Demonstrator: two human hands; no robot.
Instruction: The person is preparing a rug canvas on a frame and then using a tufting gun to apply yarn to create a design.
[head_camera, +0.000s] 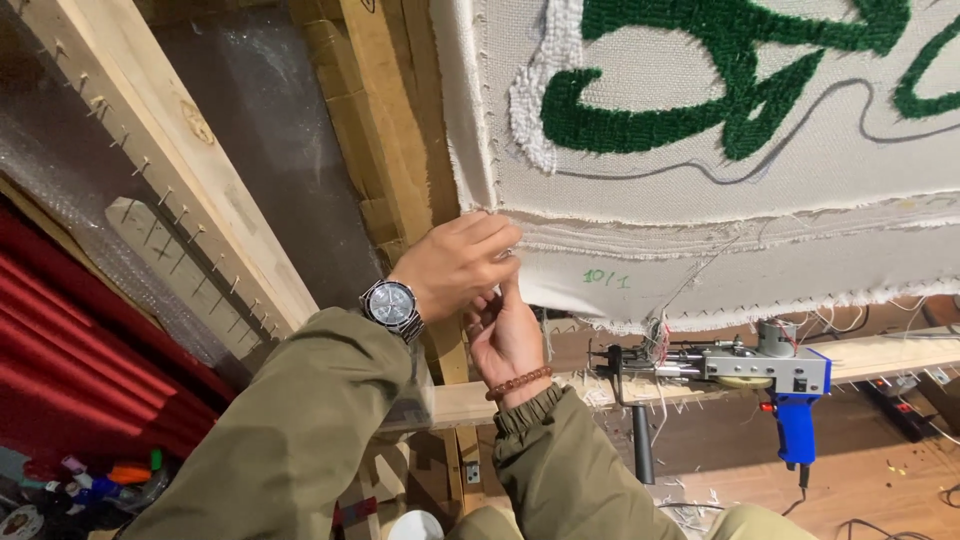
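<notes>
in the head view, both hands are at the lower left corner of a cream cloth (700, 190) that is stretched on a wooden frame (390, 120). the left hand (455, 265), with a silver wristwatch (392, 305), lies on top, and its fingers are curled together at the corner of the cloth, where the frayed edge meets the frame. it seems to pinch the edge, but the fingertips are partly hidden, so i cannot tell how firm the hold is. the right hand (508, 335), with a brown bead bracelet (520, 382), is just under the left one. its index finger points up and touches the lower edge of the cloth, and the other fingers are bent loosely, not closed on anything.

the cloth carries green tufted yarn (720, 90) and a small white tufted patch (535, 100), with a grey drawn line below them. to the right, a blue tufting gun (770, 385) rests on a wooden beam (880, 355) under the cloth, well apart from the hands. on the left stands a plank with rows of nails (170, 170), and beside it red fabric (70, 340).
</notes>
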